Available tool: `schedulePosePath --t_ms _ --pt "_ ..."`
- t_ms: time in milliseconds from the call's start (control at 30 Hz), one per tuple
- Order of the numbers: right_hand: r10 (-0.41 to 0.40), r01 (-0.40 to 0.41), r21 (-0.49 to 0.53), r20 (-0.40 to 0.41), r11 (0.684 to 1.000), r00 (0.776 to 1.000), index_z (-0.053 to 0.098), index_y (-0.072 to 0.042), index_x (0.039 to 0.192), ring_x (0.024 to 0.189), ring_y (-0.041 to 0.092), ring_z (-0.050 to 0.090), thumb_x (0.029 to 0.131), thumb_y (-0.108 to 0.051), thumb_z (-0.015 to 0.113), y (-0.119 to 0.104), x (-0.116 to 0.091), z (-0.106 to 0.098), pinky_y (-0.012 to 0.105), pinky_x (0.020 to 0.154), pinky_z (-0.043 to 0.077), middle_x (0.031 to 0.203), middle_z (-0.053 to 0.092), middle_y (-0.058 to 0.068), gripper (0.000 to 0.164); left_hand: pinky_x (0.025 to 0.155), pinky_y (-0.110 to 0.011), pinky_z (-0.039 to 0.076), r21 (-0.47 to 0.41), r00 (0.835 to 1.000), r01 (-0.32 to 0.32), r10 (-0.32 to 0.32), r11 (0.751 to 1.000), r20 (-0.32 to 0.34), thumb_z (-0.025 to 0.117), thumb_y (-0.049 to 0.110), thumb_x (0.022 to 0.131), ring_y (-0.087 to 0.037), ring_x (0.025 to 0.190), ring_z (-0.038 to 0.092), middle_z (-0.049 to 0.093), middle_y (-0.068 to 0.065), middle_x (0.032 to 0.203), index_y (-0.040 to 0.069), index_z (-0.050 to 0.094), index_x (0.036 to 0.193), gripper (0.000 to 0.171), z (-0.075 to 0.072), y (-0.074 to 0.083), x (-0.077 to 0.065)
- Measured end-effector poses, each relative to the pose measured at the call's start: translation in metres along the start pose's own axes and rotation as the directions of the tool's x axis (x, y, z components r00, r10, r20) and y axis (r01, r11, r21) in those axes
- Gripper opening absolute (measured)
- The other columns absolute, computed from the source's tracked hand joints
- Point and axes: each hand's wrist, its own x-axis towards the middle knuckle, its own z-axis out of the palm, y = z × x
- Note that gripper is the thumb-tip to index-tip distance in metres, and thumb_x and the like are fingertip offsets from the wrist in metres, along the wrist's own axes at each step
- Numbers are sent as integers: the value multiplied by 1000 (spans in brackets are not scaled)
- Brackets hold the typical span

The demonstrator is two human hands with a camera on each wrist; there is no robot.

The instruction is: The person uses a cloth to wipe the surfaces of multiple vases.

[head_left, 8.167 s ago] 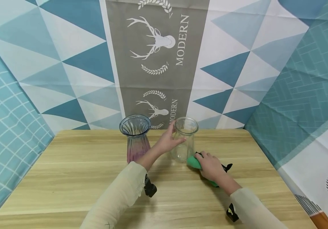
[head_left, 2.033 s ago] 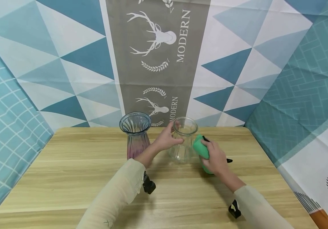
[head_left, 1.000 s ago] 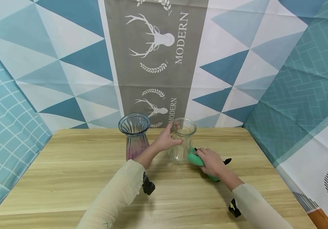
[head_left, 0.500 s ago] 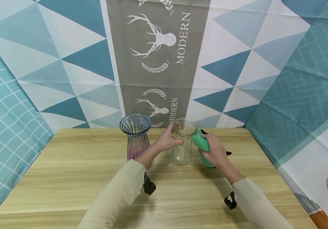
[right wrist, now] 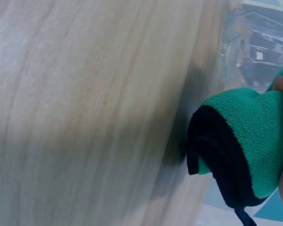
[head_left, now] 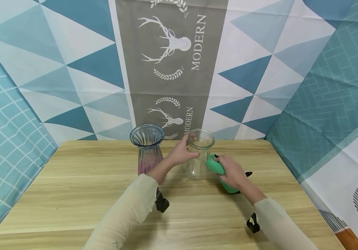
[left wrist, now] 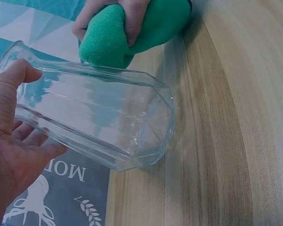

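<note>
A clear glass vase [head_left: 196, 170] stands upright on the wooden table. My left hand [head_left: 180, 152] grips it just below the flared rim, thumb on the near side and fingers behind, as the left wrist view shows. My right hand [head_left: 233, 173] clutches a bunched green cloth [head_left: 215, 166] with its fingers curled into it. In the left wrist view the green cloth [left wrist: 106, 40] lies against the vase's side wall. Black edging and a small black loop hang from the cloth [right wrist: 250, 136] in the right wrist view.
Left of the clear vase stands a ribbed glass vase [head_left: 149, 156], blue at the top and pink below, partly behind the left forearm. A patterned fabric backdrop [head_left: 97, 86] rises behind the table [head_left: 72, 194]. Each wrist carries a black camera mount.
Over the earlier frames my right hand and the cloth shift up and down along the clear vase's right side. They are lower than half a second ago. The left hand and both vases hold their places.
</note>
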Motion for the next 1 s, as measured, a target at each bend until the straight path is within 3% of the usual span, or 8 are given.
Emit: schedulePosePath --t_ms 133,267,500,633,800,1000 --pt "42 -40 41 -43 998 998 51 -10 128 106 32 56 80 -14 69 0 -1 -2 49 76 52 122 56 14 51 105 -48 40 36 999 0 1 999 -34 78 27 74 -35 133 37 35 -15 144 13 27 145 89 3 -1 1" --pt "79 -70 81 -110 994 991 49 -9 130 105 33 57 81 -13 68 0 -1 -6 49 75 52 123 55 16 53 99 -47 44 95 994 -4 15 995 -109 83 37 68 -32 125 43 32 -13 138 14 31 143 94 7 1 -1" --pt "118 -79 162 -252 984 960 50 -5 128 97 33 60 78 -11 70 -2 4 -12 50 73 52 117 58 18 54 85 -37 50 161 978 -42 73 986 -196 84 40 65 -25 105 48 42 -13 124 9 37 139 93 14 4 -1" --pt "96 -41 181 -306 983 947 52 -3 126 93 32 60 77 -10 70 -4 9 -12 50 71 52 113 59 17 52 86 -37 50 185 975 -69 105 980 -194 83 36 66 -25 105 50 45 -15 127 6 33 141 95 13 5 -2" --pt "79 -22 181 -315 983 946 53 -1 125 92 32 60 77 -10 70 -6 11 -12 49 69 52 112 59 18 52 90 -37 49 149 975 -124 149 981 -164 82 24 67 -26 109 52 49 -14 129 3 32 140 91 10 5 -2" --pt "81 -20 179 -339 984 937 52 -2 124 91 32 60 76 -10 71 -7 10 -10 49 70 53 111 59 18 52 95 -43 48 94 989 -96 106 991 -103 79 17 70 -32 115 52 52 -15 125 3 31 141 87 4 8 -5"
